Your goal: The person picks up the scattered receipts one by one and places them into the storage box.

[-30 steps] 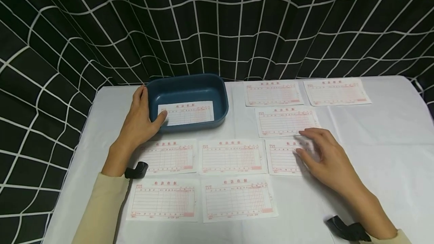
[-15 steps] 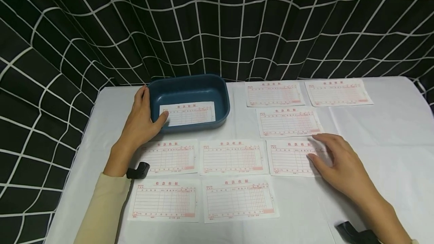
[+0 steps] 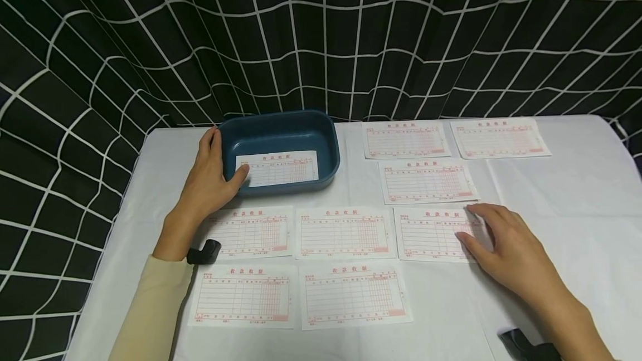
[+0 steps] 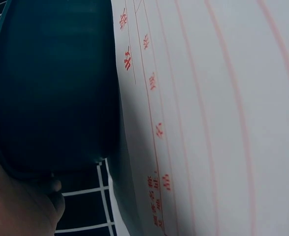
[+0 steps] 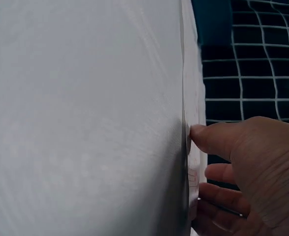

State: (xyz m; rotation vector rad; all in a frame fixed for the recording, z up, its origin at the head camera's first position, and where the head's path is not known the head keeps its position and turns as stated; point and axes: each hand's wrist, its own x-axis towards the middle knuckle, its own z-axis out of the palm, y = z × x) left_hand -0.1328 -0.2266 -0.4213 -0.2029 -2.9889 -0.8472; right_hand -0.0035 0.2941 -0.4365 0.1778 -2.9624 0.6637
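Note:
A dark blue plastic tray [image 3: 281,139] stands at the back left of the table in the head view. My left hand [image 3: 203,183] holds its left side, thumb over the front rim and fingers along the outer wall. One white receipt slip with red print [image 3: 278,169] lies inside, near that thumb. To the right, my right hand [image 3: 516,255] rests over the right end of another receipt slip [image 3: 431,234], covering part of it. Its thumb and fingers are spread, with fingertips right at the paper in the right wrist view.
Several more receipt slips lie flat on the white cloth: two beside each other at the front [image 3: 353,297], others left of the right hand [image 3: 345,233] and at the back right [image 3: 426,183]. A black curtain with a white grid [image 3: 351,38] hangs behind the table.
My right hand has drawn back to the right and slightly toward me, uncovering more of the slip under it. The left hand stays on the tray.

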